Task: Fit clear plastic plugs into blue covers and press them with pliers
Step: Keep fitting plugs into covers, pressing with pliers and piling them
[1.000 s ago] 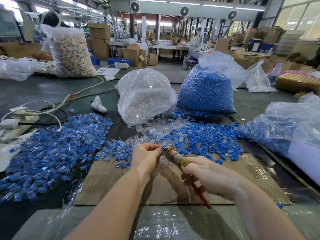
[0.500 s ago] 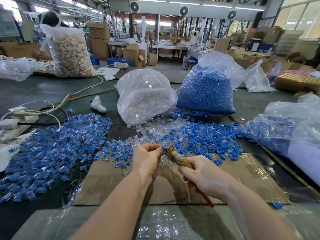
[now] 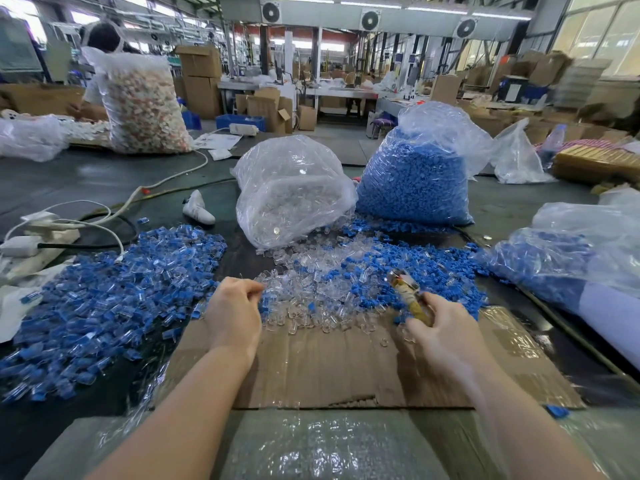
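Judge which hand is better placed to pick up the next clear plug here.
Left. The left hand sits at the edge of the loose clear plugs with its fingertips pinched, apparently carrying no tool; the right hand is occupied gripping the pliers.

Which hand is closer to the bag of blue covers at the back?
Right. The right hand, gripping the pliers, is below that bag; the left hand is further left.
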`<state>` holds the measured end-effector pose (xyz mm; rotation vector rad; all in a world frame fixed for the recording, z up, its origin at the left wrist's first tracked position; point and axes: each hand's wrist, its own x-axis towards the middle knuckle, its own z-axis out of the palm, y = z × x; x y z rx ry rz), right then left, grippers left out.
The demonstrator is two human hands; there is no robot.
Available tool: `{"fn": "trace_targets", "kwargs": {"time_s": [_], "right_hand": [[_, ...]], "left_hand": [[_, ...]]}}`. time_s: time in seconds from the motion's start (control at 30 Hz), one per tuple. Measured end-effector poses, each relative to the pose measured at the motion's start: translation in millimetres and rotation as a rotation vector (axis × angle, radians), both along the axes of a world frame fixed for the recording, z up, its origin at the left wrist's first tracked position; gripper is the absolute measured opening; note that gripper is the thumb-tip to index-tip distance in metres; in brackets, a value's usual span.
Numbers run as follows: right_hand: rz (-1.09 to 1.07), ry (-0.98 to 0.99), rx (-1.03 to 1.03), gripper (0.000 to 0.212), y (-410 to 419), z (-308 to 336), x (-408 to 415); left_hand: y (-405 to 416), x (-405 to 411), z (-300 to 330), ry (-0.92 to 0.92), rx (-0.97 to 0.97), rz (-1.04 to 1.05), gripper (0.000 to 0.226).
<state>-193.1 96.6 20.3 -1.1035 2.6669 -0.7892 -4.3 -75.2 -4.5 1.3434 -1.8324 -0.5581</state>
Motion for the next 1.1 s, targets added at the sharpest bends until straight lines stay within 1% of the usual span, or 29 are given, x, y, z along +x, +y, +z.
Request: {"fn": "trace_targets", "kwargs": {"time_s": [0.1,0.17,0.27,0.33,0.43,0.6,0.7,0.77,0.83,0.9,0.97,1.0,1.1], "right_hand": [[-0.100,0.071,0.087,0.035,4,-8,-10],[-0.154,0.139,0.143,0.039,6,-13,-15],[-0.201,0.188,0.190,0.040,9,-18,-22],[-0.209,0.200,0.222,0.043,11,-22,-26],[-0.223,0.219,0.236,0.051,12,-27,-31],[-0.214,0.257,0.270,0.057,10,-26,-30],[-0.188,0.363,0.274,0.052,5,-22,-26],[-0.137,0.429,0.196,0.046,0,-20,-22],[-0.049,0.461,0.119,0.038,-6,-20,-18],[0.018,0.493,0.104,0.030,-12,-21,-13],[0.039,0.509,0.115,0.024,-18,-23,-10],[0.038,0.514,0.129,0.023,-20,-23,-9],[0.033,0.502,0.184,0.025,-25,-26,-6]], "left_hand": [[-5,6,-8,-0.139,0.013,-0.027,0.023],[-5,7,-10,-0.185,0.018,-0.035,0.028],[3,2,-10,-0.225,-0.068,-0.036,0.027],[13,-5,-9,-0.194,-0.118,-0.060,0.022],[31,-20,-11,-0.111,-0.121,-0.197,0.017],[59,-45,-18,-0.070,-0.111,-0.393,0.018],[70,-54,-19,-0.065,-0.118,-0.473,0.021],[78,-61,-18,-0.076,-0.154,-0.574,0.025],[86,-68,-18,-0.132,-0.177,-0.696,0.033],[90,-73,-19,-0.240,-0.188,-0.776,0.035],[90,-76,-21,-0.325,-0.187,-0.790,0.031],[90,-76,-22,-0.333,-0.177,-0.783,0.028],[86,-73,-25,-0.250,-0.120,-0.720,0.017]]}}
